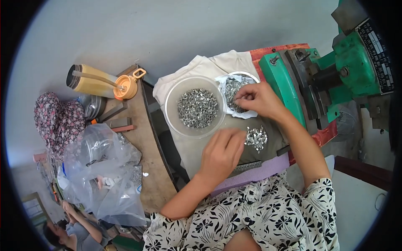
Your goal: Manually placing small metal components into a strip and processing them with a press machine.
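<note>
Holds the right hand (257,98) over the bowl (250,113), with fingers bent inward and thumb close to the forefinger. Cannot tell of any piece pinched between the tips. Lowers the left hand (224,154) toward the cloth (188,152), just beside the pile (256,139), with fingers half bent and pointing at it. Cannot tell of any grasp there, because of blur and fingertips turned away.

Shows the metal bits (197,108) in three places: thickly across the bottom of the tub (167,108), inside the white-lined bowl, and loose on the cloth as the pile. Finds the bowl just right of the tub, between it and the green press (272,79). Has a lilac pad (259,170) along the near edge of the cloth, with a dark ridged strip (247,166) just beside it.

Has to the left a wooden table (157,186), with a yellow bottle (94,79) near the wall and a clear bag (94,203) lower down. Wears a floral shirt (234,209). Includes at lower left, well apart, another person (86,234).
</note>
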Demonstrator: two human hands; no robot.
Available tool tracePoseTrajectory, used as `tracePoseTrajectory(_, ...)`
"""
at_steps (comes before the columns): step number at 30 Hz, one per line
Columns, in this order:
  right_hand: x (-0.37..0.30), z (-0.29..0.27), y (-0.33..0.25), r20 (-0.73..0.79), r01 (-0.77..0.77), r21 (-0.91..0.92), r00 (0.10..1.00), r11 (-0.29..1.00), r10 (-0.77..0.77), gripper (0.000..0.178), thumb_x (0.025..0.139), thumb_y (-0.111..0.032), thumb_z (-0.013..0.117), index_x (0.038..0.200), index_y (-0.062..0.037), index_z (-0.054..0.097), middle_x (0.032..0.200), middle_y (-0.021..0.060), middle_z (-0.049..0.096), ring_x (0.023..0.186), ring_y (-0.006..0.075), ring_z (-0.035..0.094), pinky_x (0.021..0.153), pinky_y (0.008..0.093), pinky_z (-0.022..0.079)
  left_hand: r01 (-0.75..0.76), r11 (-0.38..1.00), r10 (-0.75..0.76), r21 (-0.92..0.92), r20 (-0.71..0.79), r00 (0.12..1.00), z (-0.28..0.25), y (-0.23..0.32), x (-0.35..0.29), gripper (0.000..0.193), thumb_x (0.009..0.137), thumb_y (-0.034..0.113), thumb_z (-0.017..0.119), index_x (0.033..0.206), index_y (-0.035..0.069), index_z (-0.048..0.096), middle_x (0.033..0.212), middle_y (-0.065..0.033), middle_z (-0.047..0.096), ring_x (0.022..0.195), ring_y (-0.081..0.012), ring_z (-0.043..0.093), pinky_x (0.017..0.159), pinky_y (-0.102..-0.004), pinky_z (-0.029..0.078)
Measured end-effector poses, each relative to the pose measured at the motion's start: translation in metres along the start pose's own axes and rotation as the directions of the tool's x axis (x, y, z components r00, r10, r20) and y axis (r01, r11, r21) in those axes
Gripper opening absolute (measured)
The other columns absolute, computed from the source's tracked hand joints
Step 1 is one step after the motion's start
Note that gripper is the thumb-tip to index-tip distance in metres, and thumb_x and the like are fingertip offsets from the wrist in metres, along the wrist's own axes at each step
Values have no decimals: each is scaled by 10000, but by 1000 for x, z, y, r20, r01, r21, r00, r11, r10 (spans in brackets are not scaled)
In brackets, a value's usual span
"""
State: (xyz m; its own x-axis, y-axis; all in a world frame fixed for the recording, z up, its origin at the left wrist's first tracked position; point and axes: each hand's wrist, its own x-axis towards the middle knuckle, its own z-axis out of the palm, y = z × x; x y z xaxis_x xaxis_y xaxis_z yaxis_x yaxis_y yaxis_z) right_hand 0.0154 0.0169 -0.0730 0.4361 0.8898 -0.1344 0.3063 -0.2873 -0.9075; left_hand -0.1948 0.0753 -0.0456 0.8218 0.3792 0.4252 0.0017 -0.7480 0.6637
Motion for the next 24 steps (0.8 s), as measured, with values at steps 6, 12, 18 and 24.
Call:
tracePoseTrajectory(6,-18,-7,-12,-77,-142,500,975,854,207,111,868,-75,724,959,-10,729,828,3,698,667,39,591,572,185,445,53,993,-53,105,-2,999,16,-8,54,351,856,56,673,1181,9,548,1006,-146,587,949,-319,605,788,-405,517)
tracePoseTrajectory(12,-28,-10,-13,-52,-176,643,961,745,272,94,908,-111,702,962,-35,710,760,-37,649,620,19,526,522,169,379,165,975,-170,-148,-20,985,24,-18,70,240,820,30,703,1043,-23,632,876,-184,694,777,-322,708,684,-408,549)
tracePoseTrajectory(18,-25,-9,-6,2,-192,707,963,680,270,175,941,-152,683,1047,-12,692,818,-17,660,695,39,590,585,181,466,212,951,-227,-227,-43,973,24,-29,73,170,824,52,720,983,-8,728,821,-172,729,718,-254,734,654,-334,559)
tracePoseTrajectory(24,-27,-2,-10,-70,-148,684,961,715,266,253,965,-179,661,1116,24,669,900,25,690,808,74,648,729,202,541,139,990,-140,-38,-36,989,16,-32,79,157,838,96,684,957,10,736,795,-182,710,709,-284,715,679,-341,549)
